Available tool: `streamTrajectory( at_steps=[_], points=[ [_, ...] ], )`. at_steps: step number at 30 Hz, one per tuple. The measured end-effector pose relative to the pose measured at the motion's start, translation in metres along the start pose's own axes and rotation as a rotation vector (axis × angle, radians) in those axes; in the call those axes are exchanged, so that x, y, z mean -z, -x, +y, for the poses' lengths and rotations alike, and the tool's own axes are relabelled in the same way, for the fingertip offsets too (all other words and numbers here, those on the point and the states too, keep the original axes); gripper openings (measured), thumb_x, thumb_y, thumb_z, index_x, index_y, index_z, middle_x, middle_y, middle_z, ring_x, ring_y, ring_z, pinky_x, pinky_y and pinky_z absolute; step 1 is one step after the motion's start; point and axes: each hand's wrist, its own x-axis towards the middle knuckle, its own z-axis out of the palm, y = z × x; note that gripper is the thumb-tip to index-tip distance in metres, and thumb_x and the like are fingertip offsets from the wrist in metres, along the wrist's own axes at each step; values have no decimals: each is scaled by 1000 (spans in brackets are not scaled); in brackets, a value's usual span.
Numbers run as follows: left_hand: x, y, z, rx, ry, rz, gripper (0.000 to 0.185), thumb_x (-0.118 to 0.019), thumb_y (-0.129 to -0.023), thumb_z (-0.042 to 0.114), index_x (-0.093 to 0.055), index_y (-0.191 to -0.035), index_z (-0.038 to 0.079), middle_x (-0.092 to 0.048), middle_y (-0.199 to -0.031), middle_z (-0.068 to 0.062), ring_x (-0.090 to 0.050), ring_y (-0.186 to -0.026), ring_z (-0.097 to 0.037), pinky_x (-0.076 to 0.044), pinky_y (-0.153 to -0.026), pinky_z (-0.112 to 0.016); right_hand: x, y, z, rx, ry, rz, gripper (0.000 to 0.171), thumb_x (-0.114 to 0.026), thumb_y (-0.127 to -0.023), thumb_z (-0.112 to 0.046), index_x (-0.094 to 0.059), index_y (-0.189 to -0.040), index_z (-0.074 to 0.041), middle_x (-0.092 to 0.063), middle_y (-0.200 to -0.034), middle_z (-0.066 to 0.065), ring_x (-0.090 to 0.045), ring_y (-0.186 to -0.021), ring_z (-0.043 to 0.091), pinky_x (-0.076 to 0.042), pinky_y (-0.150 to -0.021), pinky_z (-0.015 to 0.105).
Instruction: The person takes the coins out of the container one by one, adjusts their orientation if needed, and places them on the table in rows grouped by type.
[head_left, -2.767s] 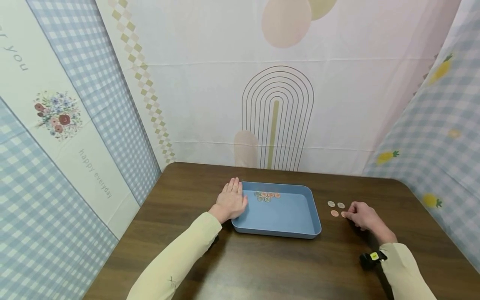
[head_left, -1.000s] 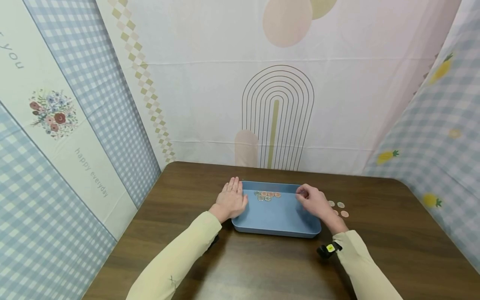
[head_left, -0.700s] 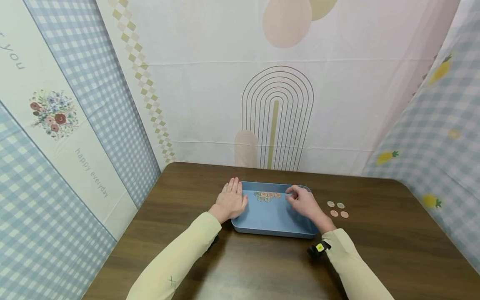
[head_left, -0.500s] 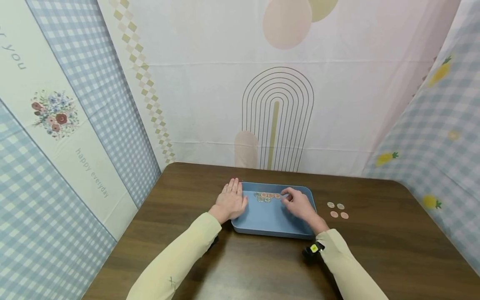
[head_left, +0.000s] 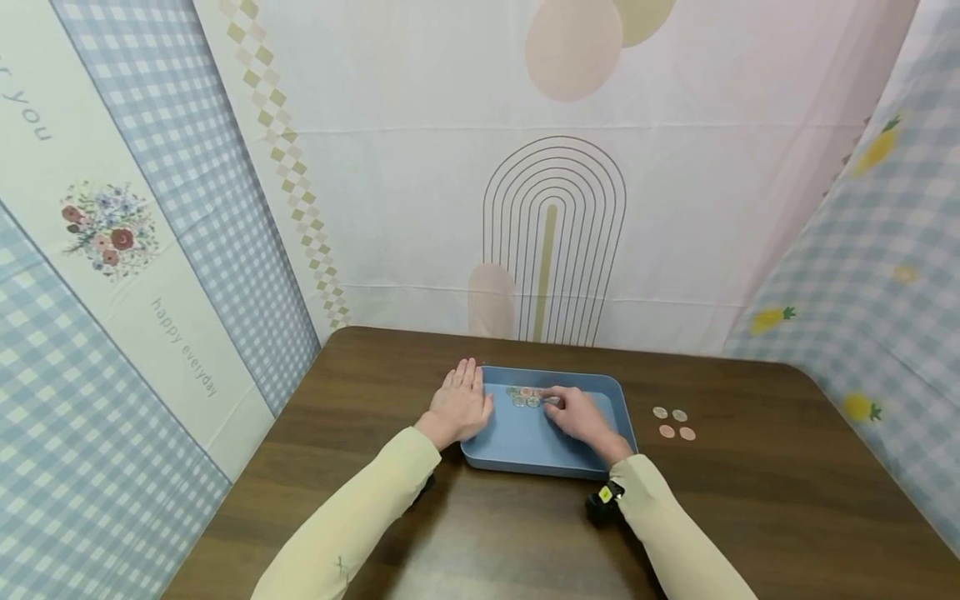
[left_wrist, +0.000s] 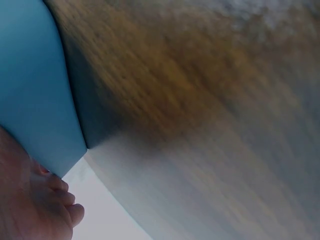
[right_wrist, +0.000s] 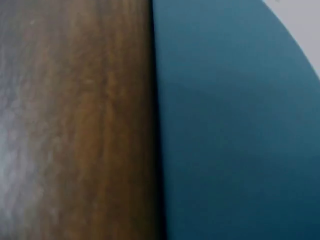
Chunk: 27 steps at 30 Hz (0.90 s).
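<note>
A shallow blue tray [head_left: 536, 462] lies on the brown table. My left hand [head_left: 459, 407] rests with straight fingers along the tray's left rim; its fingertips also show beside the blue wall in the left wrist view. My right hand [head_left: 576, 415] is inside the tray, thumb and forefinger pinching a small silvery coin [head_left: 551, 400]. Just left of its fingertips lie several coins in two rows, among them a copper coin [head_left: 527, 392] and a silver coin [head_left: 533, 402]. The fingers cover the right end of the upper row. The right wrist view shows no fingers.
Right of the tray, two silver coins, one of them the near-left silver coin [head_left: 660, 412], and two copper coins, one the right copper coin [head_left: 687, 434], lie on the wooden table [head_left: 787, 467]. A patterned cloth [head_left: 412, 208] hangs behind the table.
My right hand has moved from the loose coins at the right, over the tray's right side, and down to the coin rows. My left hand has stayed put.
</note>
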Motion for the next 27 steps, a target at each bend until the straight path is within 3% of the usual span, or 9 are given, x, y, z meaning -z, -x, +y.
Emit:
streamTrajectory(
  at_steps=[10, 17, 22, 27],
  points=[
    [0, 0, 0, 12, 15, 6, 66, -22, -105, 39, -19, -155, -3, -14, -164, -20, -12, -153, -32, -16, -125, -43, -7, -1, -5, 49, 142, -27, 39, -63, -95, -22, -63, -134, -16, -54, -68, 1, -44, -58, 15, -32, -53, 28],
    [-1, -3, 3, 14, 5, 4, 66, -23, -105, 40, -20, -155, -3, -15, -164, -20, -13, -153, -31, -16, -125, -42, -9, -1, -5, 53, 210, -29, 41, -63, -96, -25, -61, -136, -20, -68, -92, 7, -48, -65, 16, -36, -58, 30],
    [-1, -6, 5, 26, 6, 1, 66, -23, -105, 39, -19, -155, -3, -14, -164, -19, -12, -153, -31, -16, -125, -42, -8, -5, -2, 56, 202, -28, 38, -64, -95, -25, -64, -132, -19, -65, -85, 5, -48, -64, 16, -36, -56, 30],
    [0, -10, 7, 36, 1, 0, 66, -22, -105, 39, -19, -155, -3, -13, -164, -20, -12, -153, -31, -16, -125, -42, -5, -10, 1, 48, 170, -25, 26, -66, -94, -25, -70, -119, -20, -64, -80, 2, -50, -64, 15, -36, -55, 28]
  ],
)
